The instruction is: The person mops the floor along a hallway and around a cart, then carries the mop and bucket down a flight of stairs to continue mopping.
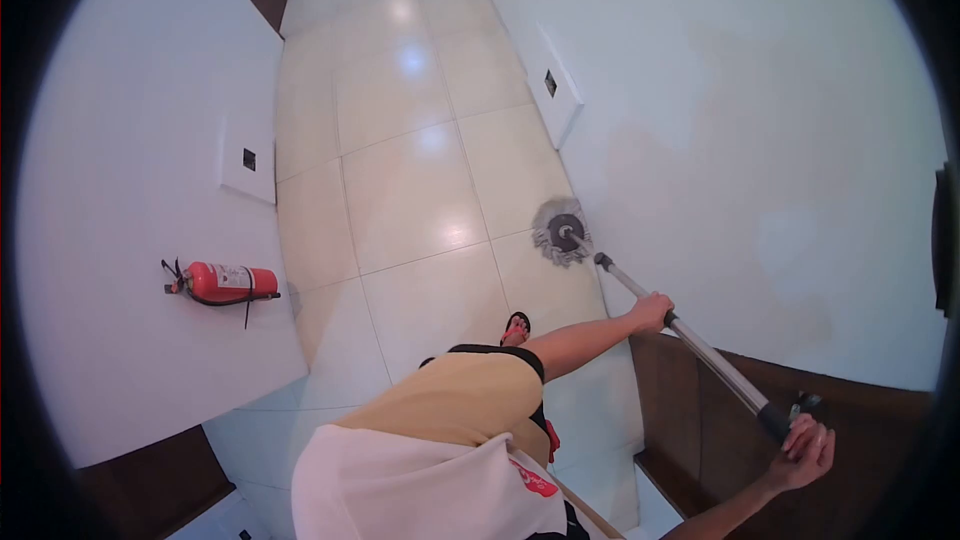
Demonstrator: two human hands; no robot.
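Note:
A round grey mop head (564, 231) lies on the tiled floor against the base of the right wall. Its metal handle (715, 360) slants down to the lower right. My left hand (653, 312) is wrapped round the middle of the handle, near a black joint. At the handle's dark top end, my right hand (806, 452) is closed on the grip, beside the brown door.
A red fire extinguisher (233, 282) hangs on the left wall (130, 190). Pale floor tiles (410, 200) run up the corridor between two white walls. My sandalled foot (516, 328) is on the floor. A brown door (690, 410) stands at the lower right.

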